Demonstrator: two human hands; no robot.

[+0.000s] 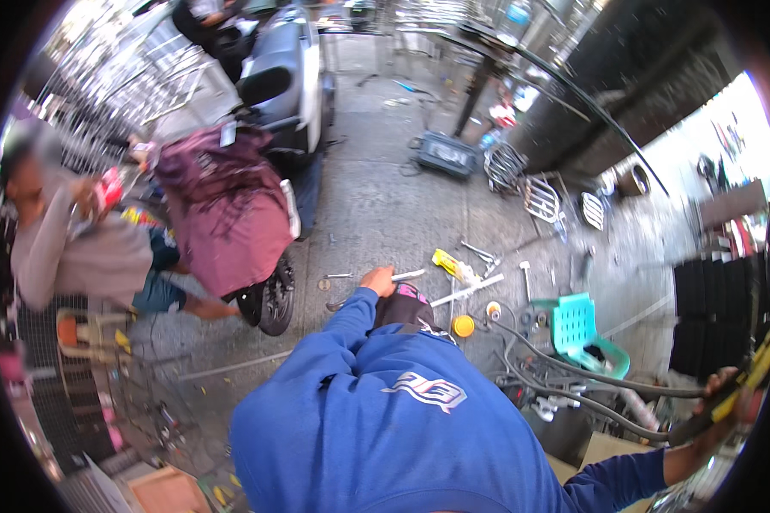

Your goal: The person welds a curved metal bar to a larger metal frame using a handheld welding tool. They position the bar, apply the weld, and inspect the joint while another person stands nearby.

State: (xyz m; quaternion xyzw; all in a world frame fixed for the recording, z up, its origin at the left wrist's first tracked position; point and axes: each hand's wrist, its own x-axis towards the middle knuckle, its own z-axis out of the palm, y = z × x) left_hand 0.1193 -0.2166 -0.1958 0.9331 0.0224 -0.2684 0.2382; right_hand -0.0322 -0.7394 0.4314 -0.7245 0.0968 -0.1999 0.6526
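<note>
My left hand (378,280) is in front of my lap, its fingers closed around one end of a short whitish bar (409,275). Beside it are my dark-clothed knee and a longer pale strip (468,291). Far to the right, my right hand (720,392) wraps around a long yellow-and-black tool (760,368), partly cut off by the picture's rim, so its exact kind is unclear. Thick dark cables (607,386) run from near that hand across the floor. A yellow packet (453,265) and a yellow round lid (463,326) lie close to my knee.
A turquoise plastic stool (577,329) lies tipped at right, by a hammer (526,280) and scattered tools. Ahead are a grey case (447,156) and coiled wire (505,167). At left, a person (85,231) stands beside a maroon-covered motorcycle (227,209).
</note>
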